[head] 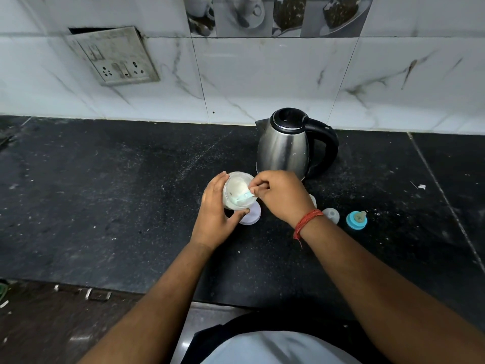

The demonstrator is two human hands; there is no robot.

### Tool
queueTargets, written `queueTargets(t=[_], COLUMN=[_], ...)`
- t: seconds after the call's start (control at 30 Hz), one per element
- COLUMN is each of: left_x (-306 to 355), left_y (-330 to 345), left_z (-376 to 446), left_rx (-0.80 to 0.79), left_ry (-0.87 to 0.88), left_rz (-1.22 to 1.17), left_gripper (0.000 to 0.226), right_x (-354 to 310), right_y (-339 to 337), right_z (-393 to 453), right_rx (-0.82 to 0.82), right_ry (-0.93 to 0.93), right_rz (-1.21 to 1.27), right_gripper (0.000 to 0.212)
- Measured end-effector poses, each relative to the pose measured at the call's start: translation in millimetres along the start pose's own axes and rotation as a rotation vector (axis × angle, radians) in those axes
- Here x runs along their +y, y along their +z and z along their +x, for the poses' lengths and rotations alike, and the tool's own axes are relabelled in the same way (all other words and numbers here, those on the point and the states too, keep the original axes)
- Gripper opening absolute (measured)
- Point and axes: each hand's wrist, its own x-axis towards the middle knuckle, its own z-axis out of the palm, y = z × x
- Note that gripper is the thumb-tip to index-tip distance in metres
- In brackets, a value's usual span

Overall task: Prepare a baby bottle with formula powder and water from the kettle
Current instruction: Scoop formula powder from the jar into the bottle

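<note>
A clear round container (235,189) of white formula powder sits tilted on the black counter, and my left hand (216,214) wraps around its left side. My right hand (280,195) pinches the handle of a light blue scoop (242,197) whose bowl lies inside the container on the powder. A steel kettle (286,145) with a black lid and handle stands just behind my hands. The blue bottle ring with its teat (356,220) lies to the right, next to a clear cap (331,215). The bottle itself is mostly hidden behind my right wrist.
The container's white lid (252,215) lies on the counter under my hands. A tiled wall with a socket plate (115,56) rises behind the counter (105,193). The counter's front edge runs just before my body. Powder specks dot the dark surface.
</note>
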Motion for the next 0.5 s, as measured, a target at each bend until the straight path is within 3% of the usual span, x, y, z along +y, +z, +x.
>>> queueTargets(t=[0.2,0.5], left_x=[-7,-25], left_y=[-6,-23], left_z=[-7,-19], left_rx=[0.011,0.017], left_ry=[-0.117,-0.218], left_rz=[-0.074,-0.106], left_gripper=[0.089,0.088], right_x=[4,-3], right_y=[17,41], right_z=[4,9], right_rx=[0.074,0.063], right_ry=[0.127,0.301], right_rz=[0.299,0.536], right_gripper=[0.013,0.016])
